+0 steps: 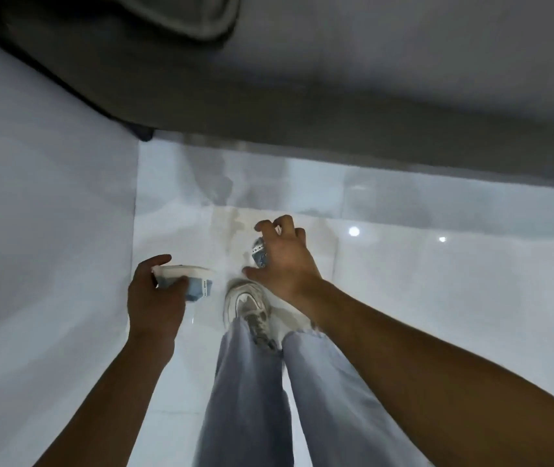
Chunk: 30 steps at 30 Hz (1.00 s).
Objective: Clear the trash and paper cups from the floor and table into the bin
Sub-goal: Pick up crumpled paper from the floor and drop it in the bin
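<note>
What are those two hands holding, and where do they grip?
Left hand grips a paper cup by its side near the rim. Right hand reaches over another cup; hold unclear.

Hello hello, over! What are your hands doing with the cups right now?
Left hand holds one paper cup. Right hand closing on second cup, grip unclear. Own shoe close by. No bin in sight.

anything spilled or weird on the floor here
Yes: a brownish stain marks the white floor tiles just beyond the paper cup under the right hand. The left hand grips another cup.
</note>
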Motion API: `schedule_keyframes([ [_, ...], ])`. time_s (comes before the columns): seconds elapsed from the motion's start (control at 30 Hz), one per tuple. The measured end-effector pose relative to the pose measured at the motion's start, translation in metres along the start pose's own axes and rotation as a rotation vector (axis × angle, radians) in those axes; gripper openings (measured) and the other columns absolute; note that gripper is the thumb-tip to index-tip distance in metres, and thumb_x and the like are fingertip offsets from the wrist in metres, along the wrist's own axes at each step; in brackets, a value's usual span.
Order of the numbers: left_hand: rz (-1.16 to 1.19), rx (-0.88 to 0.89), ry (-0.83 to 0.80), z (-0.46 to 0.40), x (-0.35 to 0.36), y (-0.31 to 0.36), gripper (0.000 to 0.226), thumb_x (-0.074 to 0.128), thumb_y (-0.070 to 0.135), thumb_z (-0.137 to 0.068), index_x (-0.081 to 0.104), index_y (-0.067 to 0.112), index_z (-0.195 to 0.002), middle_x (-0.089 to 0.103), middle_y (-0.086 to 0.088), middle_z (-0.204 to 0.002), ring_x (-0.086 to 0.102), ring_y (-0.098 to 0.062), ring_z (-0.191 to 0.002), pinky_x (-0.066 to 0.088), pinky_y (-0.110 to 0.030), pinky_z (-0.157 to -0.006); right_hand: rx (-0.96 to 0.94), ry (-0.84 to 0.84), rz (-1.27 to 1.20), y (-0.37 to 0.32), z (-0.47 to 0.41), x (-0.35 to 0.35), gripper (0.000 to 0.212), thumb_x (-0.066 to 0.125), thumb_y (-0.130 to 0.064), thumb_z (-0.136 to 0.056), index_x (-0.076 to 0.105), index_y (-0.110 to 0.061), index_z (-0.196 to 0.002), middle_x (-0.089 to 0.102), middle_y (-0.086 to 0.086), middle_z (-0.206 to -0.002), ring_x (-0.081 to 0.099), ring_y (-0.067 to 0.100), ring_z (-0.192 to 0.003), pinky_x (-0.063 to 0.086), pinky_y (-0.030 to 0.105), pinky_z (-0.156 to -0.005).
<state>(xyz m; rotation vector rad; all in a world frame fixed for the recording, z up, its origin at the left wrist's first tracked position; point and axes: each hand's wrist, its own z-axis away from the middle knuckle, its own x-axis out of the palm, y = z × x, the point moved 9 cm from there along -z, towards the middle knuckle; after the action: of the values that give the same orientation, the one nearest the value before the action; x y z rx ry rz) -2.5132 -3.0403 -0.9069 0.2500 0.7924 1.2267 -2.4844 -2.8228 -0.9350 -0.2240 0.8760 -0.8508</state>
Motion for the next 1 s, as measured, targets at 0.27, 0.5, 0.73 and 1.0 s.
schedule_keyframes([
  [0.27,-0.099,0.137,-0.247,0.167,0.007,0.191,0.037,0.056,-0.008,-0.087,0.054,0.018,-0.114,0.053,-0.012,-0.120,0.056,-0.030,-0.102,0.055,-0.040,-0.073,0.206,0.233,-0.233,-0.047,0.188,-0.202,0.086,0.082,-0.044,-0.068,0.032,-0.025,-0.135,0.039,-0.002,-0.137,0.041,0.023,-0.121,0.045,0.035,-0.094],
  [0.5,-0.337,0.408,-0.552,0.321,0.034,0.293,0.041,0.057,-0.004,-0.087,0.052,0.019,-0.121,0.054,-0.008,-0.117,0.056,-0.026,-0.100,0.052,-0.035,-0.071,0.404,0.525,-0.465,-0.061,0.358,-0.299,0.090,0.084,-0.047,-0.064,0.030,-0.028,-0.134,0.045,-0.002,-0.135,0.051,0.019,-0.120,0.046,0.028,-0.095],
  [0.73,-0.538,0.565,-0.932,0.510,0.060,0.292,0.037,0.060,-0.002,-0.087,0.054,0.017,-0.118,0.057,-0.009,-0.115,0.060,-0.026,-0.099,0.056,-0.035,-0.068,0.619,0.794,-0.630,-0.050,0.552,-0.299,0.094,0.082,-0.050,-0.065,0.027,-0.027,-0.139,0.036,-0.005,-0.143,0.044,0.018,-0.127,0.041,0.030,-0.102],
  [1.0,-0.840,0.672,-1.325,0.723,0.079,0.169,0.032,0.059,-0.002,-0.087,0.057,0.012,-0.116,0.061,-0.011,-0.110,0.062,-0.029,-0.097,0.057,-0.037,-0.069,0.924,1.131,-0.784,0.000,0.792,-0.211,0.098,0.083,-0.052,-0.062,0.030,-0.025,-0.140,0.037,-0.005,-0.141,0.043,0.017,-0.125,0.043,0.030,-0.096],
])
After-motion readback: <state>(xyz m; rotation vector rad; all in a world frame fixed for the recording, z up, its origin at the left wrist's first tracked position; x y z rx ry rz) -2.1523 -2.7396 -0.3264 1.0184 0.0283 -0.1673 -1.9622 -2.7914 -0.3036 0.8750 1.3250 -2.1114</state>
